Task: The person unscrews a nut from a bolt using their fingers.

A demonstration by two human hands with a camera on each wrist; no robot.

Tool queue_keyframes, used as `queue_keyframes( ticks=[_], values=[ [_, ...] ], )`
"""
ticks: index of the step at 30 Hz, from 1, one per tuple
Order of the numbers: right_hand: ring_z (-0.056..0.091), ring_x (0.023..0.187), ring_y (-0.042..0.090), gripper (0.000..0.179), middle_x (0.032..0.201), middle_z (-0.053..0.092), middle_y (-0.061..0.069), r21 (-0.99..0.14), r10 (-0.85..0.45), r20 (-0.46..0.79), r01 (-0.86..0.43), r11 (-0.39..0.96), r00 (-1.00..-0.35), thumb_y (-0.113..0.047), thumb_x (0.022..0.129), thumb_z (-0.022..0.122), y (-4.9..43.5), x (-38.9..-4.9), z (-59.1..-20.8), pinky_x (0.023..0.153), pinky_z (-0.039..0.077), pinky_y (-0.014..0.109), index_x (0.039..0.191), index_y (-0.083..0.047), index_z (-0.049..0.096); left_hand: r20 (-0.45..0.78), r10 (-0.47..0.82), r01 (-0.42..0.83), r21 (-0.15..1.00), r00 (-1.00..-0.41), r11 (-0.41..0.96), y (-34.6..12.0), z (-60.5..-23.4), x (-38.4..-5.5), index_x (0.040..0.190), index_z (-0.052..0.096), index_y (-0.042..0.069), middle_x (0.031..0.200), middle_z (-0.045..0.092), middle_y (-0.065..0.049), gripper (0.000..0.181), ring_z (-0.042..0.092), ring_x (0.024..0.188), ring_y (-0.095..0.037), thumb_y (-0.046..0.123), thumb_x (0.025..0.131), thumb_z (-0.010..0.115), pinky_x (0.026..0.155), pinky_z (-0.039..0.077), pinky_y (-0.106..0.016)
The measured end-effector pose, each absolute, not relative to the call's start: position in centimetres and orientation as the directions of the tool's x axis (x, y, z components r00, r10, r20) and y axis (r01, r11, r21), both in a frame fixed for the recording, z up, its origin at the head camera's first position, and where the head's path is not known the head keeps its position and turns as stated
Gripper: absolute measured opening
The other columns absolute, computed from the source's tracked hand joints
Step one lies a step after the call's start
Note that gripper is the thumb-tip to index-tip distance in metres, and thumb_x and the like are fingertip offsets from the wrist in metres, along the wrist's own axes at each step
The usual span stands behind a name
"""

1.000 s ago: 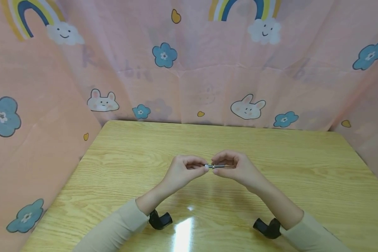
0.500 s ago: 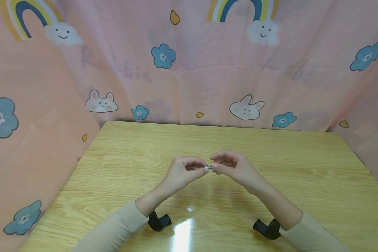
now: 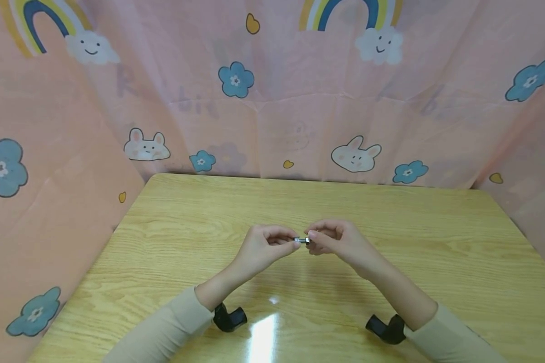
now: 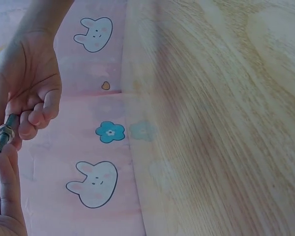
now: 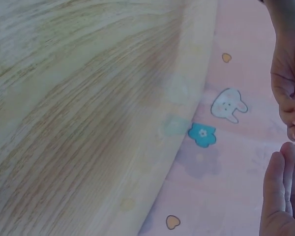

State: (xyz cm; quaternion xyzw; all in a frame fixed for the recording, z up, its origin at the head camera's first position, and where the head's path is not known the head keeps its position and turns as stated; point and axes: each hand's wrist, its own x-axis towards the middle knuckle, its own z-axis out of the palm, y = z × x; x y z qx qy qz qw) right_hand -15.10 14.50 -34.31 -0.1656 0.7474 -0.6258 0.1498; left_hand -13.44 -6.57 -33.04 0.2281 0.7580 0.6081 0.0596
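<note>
A metal bolt (image 4: 13, 119) with a hex nut (image 4: 6, 132) on its threaded shank is held up over the table, lying roughly level between both hands in the head view. My left hand (image 3: 267, 247) pinches the bolt's head end between thumb and fingers. From the other side my right hand (image 3: 338, 242) has thumb and forefinger at the nut, its other fingers curled below, hiding the threaded end in the head view. The left wrist view shows that end reaching toward the right palm. In the right wrist view the fingers mostly hide the bolt.
A wood-grain table (image 3: 200, 201) lies beneath the hands. Pink printed cloth (image 3: 272, 121) hangs behind it and at both sides. Black wrist mounts stick out near the left sleeve (image 3: 181, 312) and the right sleeve (image 3: 445, 333).
The right thumb has swept across the nut and up, and the right fingers have curled beneath the bolt. The left hand keeps its pinch and stays in place.
</note>
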Motion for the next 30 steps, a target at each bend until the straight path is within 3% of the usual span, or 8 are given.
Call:
queue_keyframes(
  ticks=[7,13,16,20,23,27,30],
  values=[
    [0.063,0.092,0.019,0.034,0.104,0.060,0.013,-0.987,-0.452,0.013,-0.085,0.139,-0.892,-0.009,0.086,0.066,14.6,-14.9,-34.5,0.080,0.052,0.035,0.114,0.006,0.055,0.194,0.420,0.272,0.953,-0.887,0.135,-6.7,-35.1,-14.5,0.096,0.070,-0.002,0.087,0.069,-0.011,0.013,0.064,0.072,-0.011,0.006,0.085,0.067,0.066,0.054,-0.026],
    [0.066,0.083,0.021,0.031,0.094,0.065,0.017,-0.988,-0.447,0.004,-0.073,0.135,-0.894,-0.017,0.093,0.059,14.3,-14.9,-34.4,0.079,0.053,0.038,0.109,0.010,0.057,0.198,0.407,0.269,0.955,-0.892,0.125,-6.7,-35.6,-14.7,0.097,0.070,0.001,0.087,0.069,-0.009,0.015,0.065,0.074,-0.016,0.010,0.085,0.068,0.066,0.054,-0.027],
    [0.065,0.085,0.020,0.031,0.095,0.064,0.014,-0.988,-0.447,0.012,-0.079,0.132,-0.895,-0.014,0.091,0.061,14.3,-14.7,-34.4,0.078,0.053,0.036,0.108,0.012,0.056,0.198,0.408,0.271,0.954,-0.891,0.127,-6.7,-35.3,-14.5,0.098,0.069,-0.002,0.087,0.069,-0.011,0.014,0.065,0.075,-0.022,0.006,0.086,0.067,0.066,0.054,-0.026],
    [0.061,0.094,0.023,0.032,0.103,0.060,0.012,-0.984,-0.439,0.024,-0.098,0.147,-0.898,-0.011,0.088,0.065,14.3,-14.6,-34.4,0.080,0.052,0.033,0.111,0.008,0.055,0.197,0.413,0.273,0.952,-0.889,0.134,-6.6,-34.0,-13.9,0.097,0.068,-0.006,0.087,0.068,-0.014,0.013,0.064,0.073,-0.017,0.001,0.085,0.065,0.065,0.053,-0.024],
    [0.063,0.091,0.026,0.030,0.099,0.062,0.012,-0.984,-0.431,0.006,-0.081,0.156,-0.902,-0.015,0.090,0.063,14.3,-14.7,-34.3,0.080,0.053,0.035,0.111,0.006,0.056,0.191,0.408,0.267,0.953,-0.893,0.139,-6.6,-33.2,-13.4,0.097,0.068,-0.006,0.087,0.068,-0.014,0.014,0.063,0.072,-0.009,0.001,0.086,0.065,0.066,0.053,-0.023],
    [0.066,0.082,0.022,0.031,0.091,0.066,0.012,-0.988,-0.425,-0.023,-0.043,0.145,-0.905,-0.018,0.093,0.059,14.2,-14.8,-34.1,0.078,0.054,0.037,0.107,0.009,0.058,0.183,0.403,0.260,0.955,-0.897,0.145,-6.6,-32.9,-13.4,0.097,0.068,-0.006,0.088,0.068,-0.014,0.014,0.063,0.072,-0.009,0.002,0.086,0.065,0.067,0.053,-0.024],
    [0.064,0.087,0.018,0.028,0.097,0.064,0.015,-0.990,-0.419,-0.011,-0.051,0.135,-0.908,-0.012,0.089,0.063,14.2,-14.7,-34.1,0.079,0.053,0.035,0.107,0.009,0.058,0.184,0.406,0.263,0.954,-0.895,0.146,-6.6,-33.0,-13.5,0.097,0.068,-0.006,0.088,0.068,-0.014,0.014,0.064,0.073,-0.011,0.002,0.086,0.065,0.067,0.053,-0.025]
  ],
)
